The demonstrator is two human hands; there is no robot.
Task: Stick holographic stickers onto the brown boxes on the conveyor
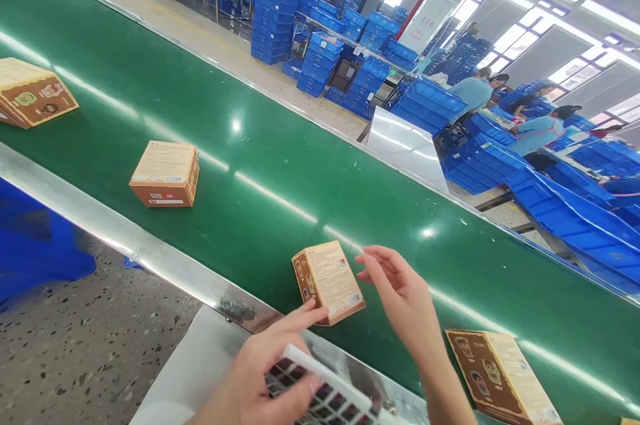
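Observation:
A brown-and-cream cardboard box [330, 278] lies on the green conveyor belt in front of me. My left hand [265, 372] reaches over the near metal rail, its extended fingertips at the box's lower edge. Between its thumb and palm is a white-edged, flat piece with a dark grid pattern [320, 392]; its exact kind is unclear, and part of it is cut off by the picture's bottom. My right hand [395, 288] hovers just right of the same box, fingers bent and apart from the thumb, with nothing in them.
Similar boxes rest on the green belt [240, 212]: one [165, 172] mid-left, one [35, 92] far left, one [500, 372] lower right. A metal rail [125, 232] edges the belt. Stacked blue crates [277, 5] and people [537, 132] at work are beyond.

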